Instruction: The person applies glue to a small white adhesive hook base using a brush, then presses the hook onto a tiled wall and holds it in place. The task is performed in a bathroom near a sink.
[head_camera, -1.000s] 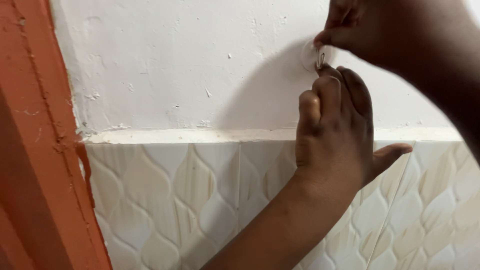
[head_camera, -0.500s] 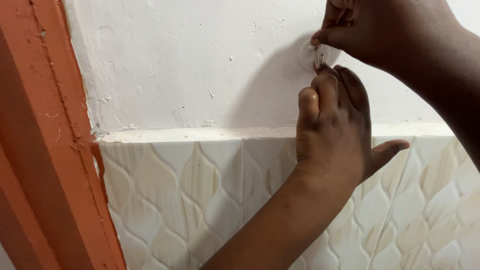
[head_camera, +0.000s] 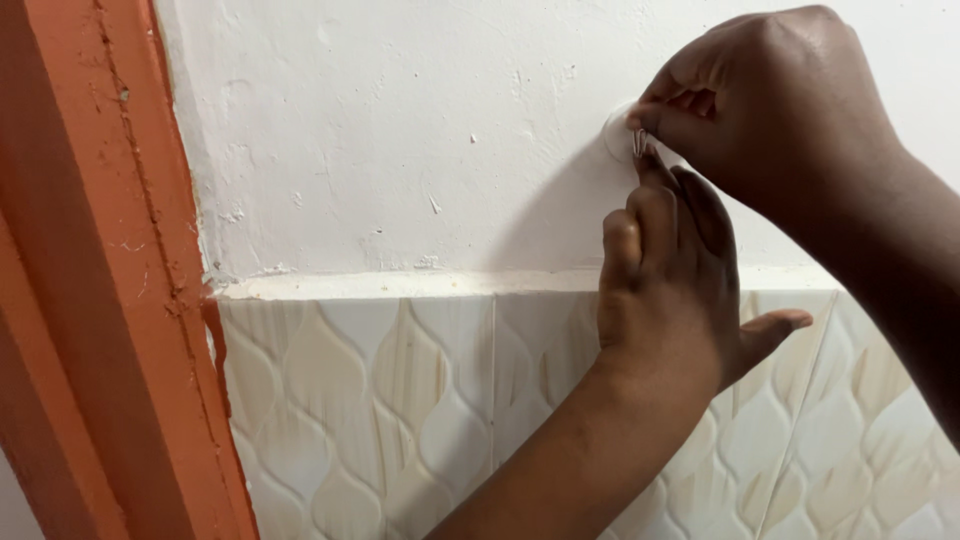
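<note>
Nearest to the camera, the left hand (head_camera: 670, 300) rises from the lower edge of the view, its forearm in front of the cream glazed wall tiles with a leaf-shaped relief (head_camera: 400, 400). Its fingers are curled and its fingertips touch the small metal hook (head_camera: 639, 143) from below. The right hand (head_camera: 780, 110) comes from the upper right and pinches the same hook from above — so both hands meet on it. Behind the hook sits a small round pale adhesive pad (head_camera: 616, 135), flat on the white plastered wall (head_camera: 400, 120), just above the tile border. At the left stands the orange painted door frame (head_camera: 90, 280).

I judge the step to be pressing or adjusting the hook on the wall. The next move calls for firm, even pressure — without sliding the pad sideways.
</note>
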